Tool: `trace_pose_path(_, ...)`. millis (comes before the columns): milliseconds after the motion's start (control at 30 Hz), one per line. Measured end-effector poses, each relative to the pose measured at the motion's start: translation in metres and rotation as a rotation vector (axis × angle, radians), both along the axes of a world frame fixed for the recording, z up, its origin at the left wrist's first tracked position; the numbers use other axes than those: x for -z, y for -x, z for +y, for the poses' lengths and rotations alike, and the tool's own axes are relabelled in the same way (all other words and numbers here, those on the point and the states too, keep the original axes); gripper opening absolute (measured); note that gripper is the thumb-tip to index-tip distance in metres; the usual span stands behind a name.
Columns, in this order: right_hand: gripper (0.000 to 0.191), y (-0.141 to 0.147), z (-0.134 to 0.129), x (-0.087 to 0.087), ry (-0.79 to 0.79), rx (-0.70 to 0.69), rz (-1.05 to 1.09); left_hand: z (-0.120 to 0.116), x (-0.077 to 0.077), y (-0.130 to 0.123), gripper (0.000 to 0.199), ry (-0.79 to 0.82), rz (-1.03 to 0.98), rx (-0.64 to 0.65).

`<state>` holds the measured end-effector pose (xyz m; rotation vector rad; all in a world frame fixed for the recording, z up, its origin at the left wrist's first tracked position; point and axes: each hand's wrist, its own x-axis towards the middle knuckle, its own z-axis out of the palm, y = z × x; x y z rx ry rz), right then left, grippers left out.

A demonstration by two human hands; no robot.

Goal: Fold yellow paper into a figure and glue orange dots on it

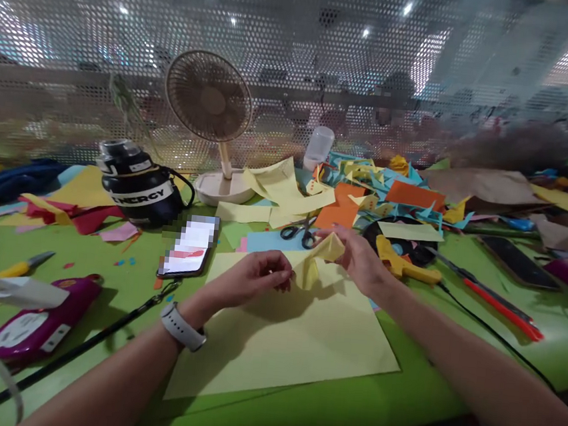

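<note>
While the folded yellow paper [328, 249] stands above the large yellow sheet [281, 347], the right hand [360, 257] pinches its far side, fingers bent; the left hand [260, 274] curls half-closed at its near edge, grip unclear, scissors [299, 231] just beyond.

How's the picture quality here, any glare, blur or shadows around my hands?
Head view: shadows fall on the yellow sheet below the hands; bright spots glare through the perforated screen; the phone display is partly pixelated; the right forearm looks soft.
</note>
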<state>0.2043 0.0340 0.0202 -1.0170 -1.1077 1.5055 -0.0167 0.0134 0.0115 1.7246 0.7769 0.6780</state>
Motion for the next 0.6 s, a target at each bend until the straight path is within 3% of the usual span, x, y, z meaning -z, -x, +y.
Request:
trace_pose_path(133,0.029,0.0049,-0.0062,0.0011,-0.088,0.007,-0.139,0.0018,0.0015,0.0011,0.023,0.028,-0.015,-0.065)
trace_pose_path(367,0.036,0.0050,-0.0079,0.0022,-0.077,-0.059,-0.178,0.0082,0.0057,0.0008,0.020,0.058,-0.183,-0.388)
trace_pose_path(600,0.034,0.0049,-0.0075,0.0056,-0.135,-0.083,-0.297,0.0084,0.0024,0.0011,0.026,0.240,-0.351,-0.497)
